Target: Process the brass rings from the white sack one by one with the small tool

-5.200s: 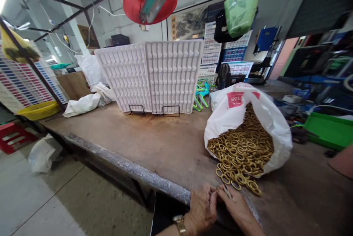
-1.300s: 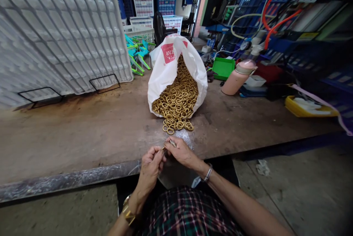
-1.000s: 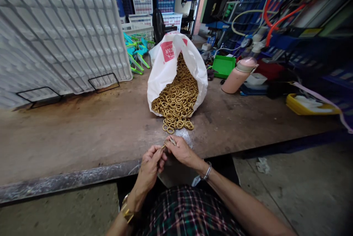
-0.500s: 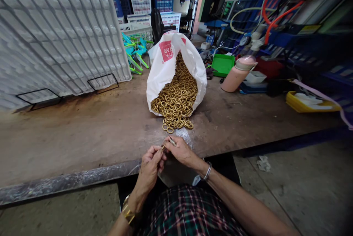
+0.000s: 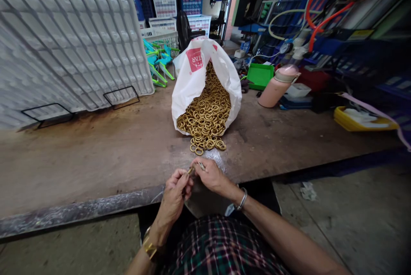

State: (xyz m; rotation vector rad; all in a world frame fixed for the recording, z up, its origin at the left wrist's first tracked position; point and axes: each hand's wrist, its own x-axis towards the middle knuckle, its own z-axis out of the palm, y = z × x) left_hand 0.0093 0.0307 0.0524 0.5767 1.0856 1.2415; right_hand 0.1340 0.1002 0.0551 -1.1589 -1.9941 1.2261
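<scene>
My left hand and my right hand meet at the near edge of a worn brown workbench. The left fingers pinch a small gold ring. The right fingers are closed on a thin metal tool whose tip touches that ring. Just beyond the hands, a white plastic bag lies open on its side, and several gold rings spill out of it onto the bench.
Big white moulded trays lean upright on wire stands at the back left. Behind the bag are teal hangers, a green tray, a pink flask and a yellow tray. A clear bag hangs under the hands.
The view swung from the bench's left side to straight over my hands. Over the last second the hands stay together at the edge, the ring nudged slightly between the fingertips.
</scene>
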